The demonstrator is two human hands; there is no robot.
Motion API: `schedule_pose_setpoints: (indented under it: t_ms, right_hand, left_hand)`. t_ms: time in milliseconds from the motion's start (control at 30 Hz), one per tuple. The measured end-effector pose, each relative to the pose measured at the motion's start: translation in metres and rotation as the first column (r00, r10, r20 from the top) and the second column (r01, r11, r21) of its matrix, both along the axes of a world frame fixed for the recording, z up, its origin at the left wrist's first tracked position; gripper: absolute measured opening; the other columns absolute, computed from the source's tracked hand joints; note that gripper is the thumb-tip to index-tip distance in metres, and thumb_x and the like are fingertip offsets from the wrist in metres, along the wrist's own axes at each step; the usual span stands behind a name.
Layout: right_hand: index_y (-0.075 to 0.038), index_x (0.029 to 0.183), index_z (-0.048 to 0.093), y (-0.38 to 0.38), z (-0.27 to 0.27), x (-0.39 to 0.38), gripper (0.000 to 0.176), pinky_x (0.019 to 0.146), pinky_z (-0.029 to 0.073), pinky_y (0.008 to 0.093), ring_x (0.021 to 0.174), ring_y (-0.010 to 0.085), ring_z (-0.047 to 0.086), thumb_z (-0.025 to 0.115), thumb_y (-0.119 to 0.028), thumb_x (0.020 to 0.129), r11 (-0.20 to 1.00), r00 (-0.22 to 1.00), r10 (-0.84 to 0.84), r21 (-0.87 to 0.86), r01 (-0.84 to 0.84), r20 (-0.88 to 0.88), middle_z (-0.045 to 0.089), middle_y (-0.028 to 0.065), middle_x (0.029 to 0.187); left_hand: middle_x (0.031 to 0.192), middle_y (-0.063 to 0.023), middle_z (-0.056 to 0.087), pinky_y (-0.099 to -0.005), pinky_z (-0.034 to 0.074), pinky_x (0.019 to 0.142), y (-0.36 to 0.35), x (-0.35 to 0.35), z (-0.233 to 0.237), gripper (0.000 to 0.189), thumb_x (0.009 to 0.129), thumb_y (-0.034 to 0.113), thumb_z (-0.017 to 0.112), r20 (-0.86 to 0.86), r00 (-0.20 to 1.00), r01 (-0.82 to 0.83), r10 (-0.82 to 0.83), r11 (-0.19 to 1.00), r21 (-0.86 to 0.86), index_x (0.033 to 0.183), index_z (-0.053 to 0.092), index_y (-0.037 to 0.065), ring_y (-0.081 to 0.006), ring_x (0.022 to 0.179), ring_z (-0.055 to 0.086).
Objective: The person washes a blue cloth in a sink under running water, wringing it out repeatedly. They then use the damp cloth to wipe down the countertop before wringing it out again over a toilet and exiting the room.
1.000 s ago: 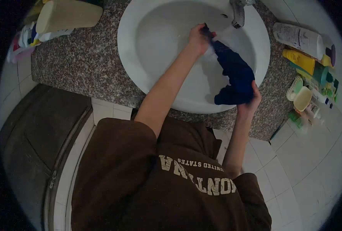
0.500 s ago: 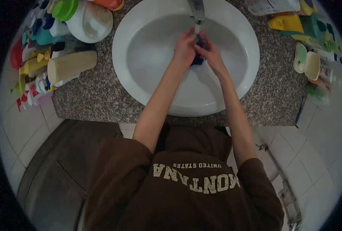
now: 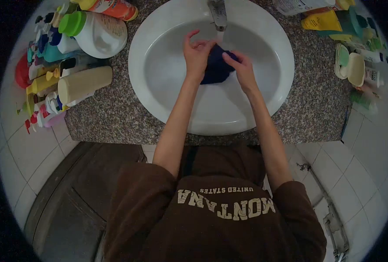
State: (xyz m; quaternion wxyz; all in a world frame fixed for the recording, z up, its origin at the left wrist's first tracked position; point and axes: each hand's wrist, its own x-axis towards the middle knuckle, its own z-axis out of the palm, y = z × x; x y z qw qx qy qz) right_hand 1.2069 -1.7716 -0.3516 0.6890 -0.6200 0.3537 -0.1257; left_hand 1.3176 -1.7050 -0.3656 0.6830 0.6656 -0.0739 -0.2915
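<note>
A dark blue cloth [image 3: 216, 69] hangs spread between my two hands over the white sink [image 3: 220, 114]. My left hand [image 3: 197, 54] pinches its upper left edge between thumb and a finger, with another finger raised. On the other side, my right hand [image 3: 242, 70] is closed on the cloth's upper right edge. Just above the cloth, water runs from the metal faucet [image 3: 219, 17].
Several bottles, among them a white one with a green cap [image 3: 102, 35] and a cream one [image 3: 87, 84], stand left on the granite counter [image 3: 111, 115]. An open soap box [image 3: 355, 70] and a yellow tube [image 3: 323, 21] lie on the right.
The cloth, bunched up between my hands before, is now spread out. My left hand has moved left and my right hand slightly down, so they are farther apart. The view has shifted slightly.
</note>
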Motion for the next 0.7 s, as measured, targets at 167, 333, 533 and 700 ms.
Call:
schedule_pose_setpoints:
  t_ms: [167,333,533,700]
  right_hand:
    - [0.003,0.075,0.054,0.015,0.036,0.002,0.027,0.055,0.037,0.0223,0.06,0.0084,0.047,0.055,-0.023,0.08,0.992,0.993,-0.118,-0.039,0.119,0.024,0.052,0.0029,0.062]
    - [0.003,0.088,0.052,0.008,0.035,0.01,0.027,0.061,0.038,0.0224,0.068,0.0094,0.047,0.052,-0.023,0.082,0.912,0.973,-0.206,-0.339,0.229,0.104,0.053,0.0056,0.073]
    - [0.003,0.089,0.05,-0.005,0.006,0.004,0.027,0.061,0.039,0.0264,0.066,0.0151,0.049,0.049,-0.023,0.083,0.894,0.949,-0.314,-0.325,0.309,0.037,0.053,0.0112,0.075]
    - [0.005,0.068,0.051,0.02,0.004,0.008,0.032,0.055,0.038,0.0337,0.057,0.0271,0.053,0.045,-0.023,0.083,0.955,0.952,-0.241,-0.221,0.198,-0.188,0.054,0.0191,0.063]
  left_hand:
    - [0.071,-0.0035,0.054,-0.0218,0.037,0.048,-0.004,-0.015,-0.017,0.031,0.078,0.027,0.056,-0.365,0.929,-0.009,-0.061,0.982,-0.188,0.097,0.044,0.005,-0.0085,0.056,0.049]
    - [0.089,-0.0044,0.056,-0.0237,0.043,0.065,-0.006,-0.036,0.005,0.038,0.084,0.042,0.04,-0.604,0.79,-0.073,-0.107,0.961,-0.265,0.092,0.053,0.007,-0.0121,0.073,0.055]
    - [0.073,0.0001,0.055,-0.0219,0.04,0.062,0.0,-0.018,0.014,0.029,0.085,0.028,0.045,-0.383,0.884,0.167,-0.268,0.946,-0.277,0.082,0.056,0.001,-0.0083,0.065,0.049]
    - [0.071,-0.0005,0.053,-0.0207,0.037,0.06,-0.009,-0.004,-0.036,0.029,0.082,0.027,0.049,-0.112,0.967,0.241,-0.228,0.963,0.119,0.079,0.053,-0.001,-0.0084,0.063,0.046]
